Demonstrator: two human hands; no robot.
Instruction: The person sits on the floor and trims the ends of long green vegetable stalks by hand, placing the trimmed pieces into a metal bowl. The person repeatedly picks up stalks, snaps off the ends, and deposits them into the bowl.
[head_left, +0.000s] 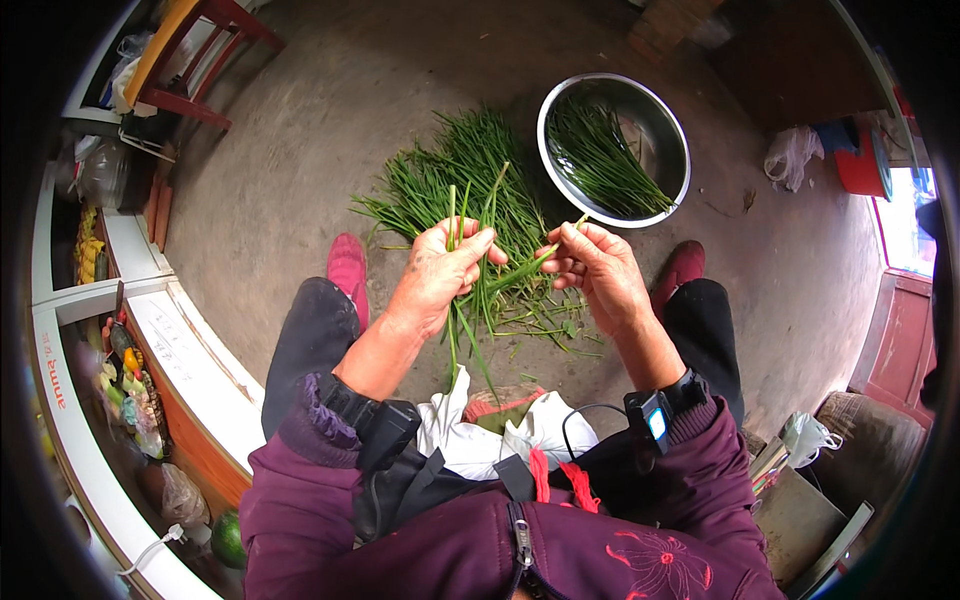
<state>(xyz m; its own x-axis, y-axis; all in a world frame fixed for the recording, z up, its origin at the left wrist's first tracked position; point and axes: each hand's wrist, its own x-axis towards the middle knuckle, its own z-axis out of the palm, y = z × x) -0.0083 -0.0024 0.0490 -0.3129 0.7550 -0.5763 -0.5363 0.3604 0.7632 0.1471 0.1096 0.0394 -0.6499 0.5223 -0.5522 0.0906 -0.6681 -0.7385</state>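
My left hand (444, 274) grips a few long green chive stalks (452, 206), their ends sticking up past the thumb and hanging below the palm. Between the thumb and fingers of my right hand (596, 270) is a chive stalk (546, 253), pinched near one end. Both hands are above a large loose heap of chives (472, 169) on the concrete floor. Trimmed bits and loose leaves (551, 319) lie scattered at the near side of the heap. Beyond my right hand stands a round metal basin (670, 124) with a bundle of chives (600, 157) inside.
My feet in pink shoes (348, 270) flank the heap. A wooden chair (187, 105) stands at far left, above shelving (202, 352) with vegetables and a watermelon (228, 538). A red bucket (862, 165) and a plastic bag (792, 156) are at right. A white cloth (442, 427) lies before my lap.
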